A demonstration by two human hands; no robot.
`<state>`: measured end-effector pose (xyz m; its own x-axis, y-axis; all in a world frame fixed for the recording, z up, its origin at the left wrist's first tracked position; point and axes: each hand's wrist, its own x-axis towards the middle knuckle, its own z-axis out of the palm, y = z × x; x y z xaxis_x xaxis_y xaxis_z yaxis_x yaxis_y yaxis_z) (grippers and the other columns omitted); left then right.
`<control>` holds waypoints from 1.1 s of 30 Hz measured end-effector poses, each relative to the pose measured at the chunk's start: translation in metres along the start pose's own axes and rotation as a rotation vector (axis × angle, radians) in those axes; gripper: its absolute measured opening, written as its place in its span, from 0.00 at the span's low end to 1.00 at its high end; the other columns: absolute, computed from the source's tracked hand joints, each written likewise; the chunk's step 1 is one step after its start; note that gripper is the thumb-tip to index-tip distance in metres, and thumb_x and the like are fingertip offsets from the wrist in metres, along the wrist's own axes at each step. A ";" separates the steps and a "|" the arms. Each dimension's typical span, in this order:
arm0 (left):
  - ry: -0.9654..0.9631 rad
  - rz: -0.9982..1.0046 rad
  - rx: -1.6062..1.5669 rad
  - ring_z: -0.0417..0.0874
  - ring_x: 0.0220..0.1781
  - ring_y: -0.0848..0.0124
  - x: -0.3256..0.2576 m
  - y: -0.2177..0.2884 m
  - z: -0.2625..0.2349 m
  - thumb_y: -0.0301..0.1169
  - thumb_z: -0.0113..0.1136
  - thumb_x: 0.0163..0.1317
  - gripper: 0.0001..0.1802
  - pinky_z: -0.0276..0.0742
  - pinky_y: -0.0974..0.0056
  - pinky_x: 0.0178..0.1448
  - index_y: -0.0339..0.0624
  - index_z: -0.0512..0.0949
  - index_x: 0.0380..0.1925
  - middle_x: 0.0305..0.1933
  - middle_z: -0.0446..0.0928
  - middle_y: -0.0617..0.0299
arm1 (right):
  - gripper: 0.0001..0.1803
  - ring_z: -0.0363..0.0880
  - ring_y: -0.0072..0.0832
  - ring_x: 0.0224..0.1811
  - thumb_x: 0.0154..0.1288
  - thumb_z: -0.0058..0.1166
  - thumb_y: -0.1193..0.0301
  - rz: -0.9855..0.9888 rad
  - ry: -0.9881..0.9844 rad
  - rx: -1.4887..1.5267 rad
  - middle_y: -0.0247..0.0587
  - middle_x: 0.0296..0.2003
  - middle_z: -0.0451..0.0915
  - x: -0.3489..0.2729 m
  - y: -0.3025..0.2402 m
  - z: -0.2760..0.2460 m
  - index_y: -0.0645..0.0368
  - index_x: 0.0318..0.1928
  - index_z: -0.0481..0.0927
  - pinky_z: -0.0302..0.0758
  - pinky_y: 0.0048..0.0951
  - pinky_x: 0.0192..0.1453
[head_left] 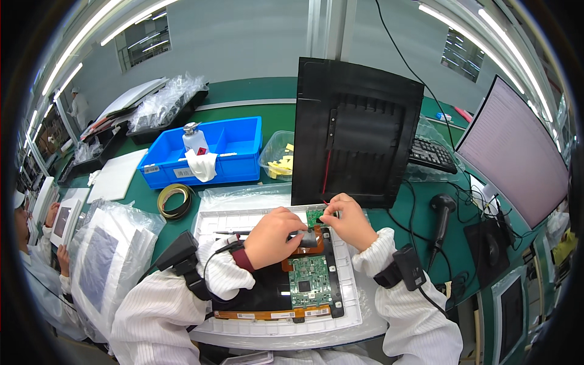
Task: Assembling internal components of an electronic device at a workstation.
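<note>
In front of me an opened display unit lies in a white frame, with a green circuit board on its dark back and an orange flex strip along the near edge. My left hand is closed over the upper part of the unit, beside a grey piece on orange film; its fingertips are partly hidden. My right hand pinches the lower end of a thin red wire by a small green board. That wire runs down a black back cover standing upright behind the frame.
A blue divided bin holds a bottle and a white cloth. Beside it are a clear tub with yellow bits and tape rolls. A scanner, keyboard and monitor stand right. Another person works at far left.
</note>
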<state>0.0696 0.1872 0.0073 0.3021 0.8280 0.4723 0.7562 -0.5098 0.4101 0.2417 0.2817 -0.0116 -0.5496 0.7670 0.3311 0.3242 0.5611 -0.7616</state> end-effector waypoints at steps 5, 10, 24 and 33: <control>-0.038 0.069 0.108 0.72 0.38 0.66 -0.001 -0.014 0.018 0.26 0.54 0.45 0.05 0.67 0.62 0.42 0.40 0.77 0.25 0.30 0.74 0.62 | 0.05 0.64 0.35 0.42 0.43 0.58 0.75 -0.016 -0.004 -0.205 0.38 0.32 0.69 0.005 0.003 0.012 0.61 0.20 0.75 0.61 0.31 0.47; -0.070 0.048 0.095 0.72 0.41 0.64 -0.004 -0.021 0.027 0.23 0.53 0.47 0.07 0.66 0.62 0.46 0.37 0.76 0.29 0.35 0.73 0.60 | 0.05 0.65 0.36 0.38 0.40 0.60 0.75 -0.087 0.028 -0.229 0.37 0.29 0.69 0.008 0.009 0.017 0.60 0.18 0.77 0.63 0.31 0.44; -0.080 0.042 0.067 0.73 0.42 0.61 -0.004 -0.021 0.028 0.23 0.53 0.47 0.08 0.68 0.62 0.47 0.34 0.75 0.30 0.36 0.74 0.56 | 0.05 0.65 0.36 0.39 0.40 0.61 0.74 -0.055 -0.023 -0.241 0.38 0.31 0.69 0.006 0.010 0.016 0.60 0.18 0.77 0.63 0.32 0.45; -0.055 0.051 0.066 0.73 0.41 0.61 -0.004 -0.021 0.029 0.23 0.53 0.47 0.08 0.68 0.62 0.46 0.34 0.75 0.29 0.34 0.74 0.56 | 0.05 0.65 0.37 0.39 0.40 0.60 0.76 -0.066 -0.002 -0.241 0.38 0.30 0.70 0.006 0.012 0.017 0.61 0.18 0.76 0.63 0.32 0.45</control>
<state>0.0695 0.2013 -0.0258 0.3709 0.8141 0.4469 0.7754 -0.5363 0.3334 0.2289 0.2879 -0.0278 -0.5770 0.7259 0.3742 0.4617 0.6679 -0.5837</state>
